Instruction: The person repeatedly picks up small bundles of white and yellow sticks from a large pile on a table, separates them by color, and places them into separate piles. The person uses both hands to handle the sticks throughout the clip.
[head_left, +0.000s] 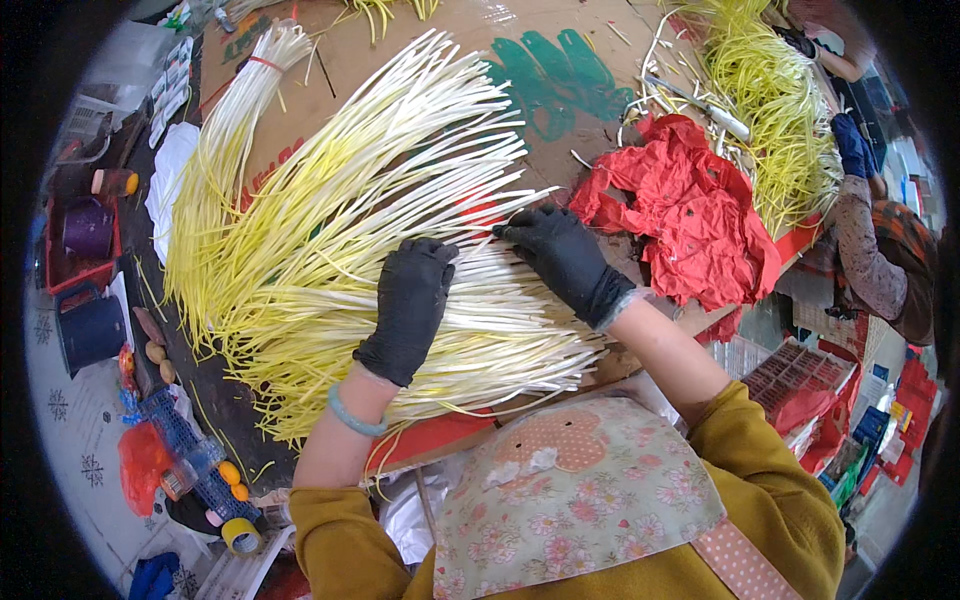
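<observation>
A wide fan of blanched yellow chives (360, 202) lies across the cardboard-covered table, white stalk ends to the right and yellow leaves to the left. My left hand (412, 307), in a black glove, rests on the middle of the fan with its fingers curled over the stalks. Also black-gloved, my right hand (566, 259) reaches over the white ends, its bent fingertips touching the stalks. What lies under the fingers of both hands is hidden. A bundle of chives (251, 97) tied with a red band lies at the fan's upper left.
Crumpled red paper (682, 210) lies right of my right hand. Behind it, a knife (701, 109) sits among trimmings. At the far right, a co-worker's gloved hand (853, 146) is by another chive heap (772, 112). A blue plastic basket (176, 427) stands beyond the table's left edge.
</observation>
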